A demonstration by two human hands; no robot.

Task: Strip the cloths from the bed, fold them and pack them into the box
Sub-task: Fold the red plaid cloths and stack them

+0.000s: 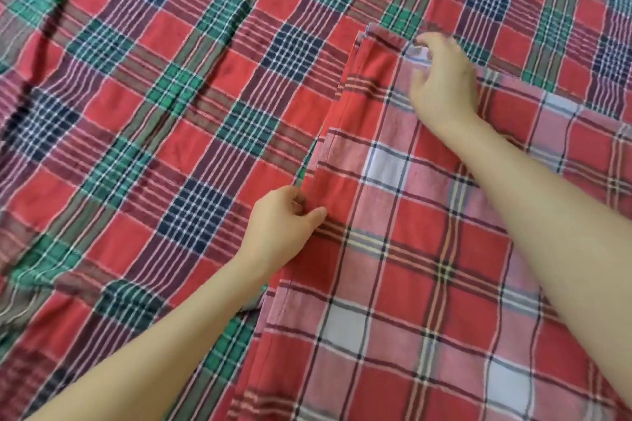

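A red plaid cloth with white and yellow lines (427, 249) lies folded over the right half of the view, its left edge running from bottom centre up to a far corner. My left hand (284, 222) pinches that left edge between thumb and fingers. My right hand (441, 79) is at the far corner, its fingers curled on the cloth's top edge. Beneath it a larger red plaid cloth with green and navy squares (154, 113) covers the bed.
The green and navy plaid cloth is wrinkled at the far left, with a dark fold (34, 3) near the upper left corner. No box is in view.
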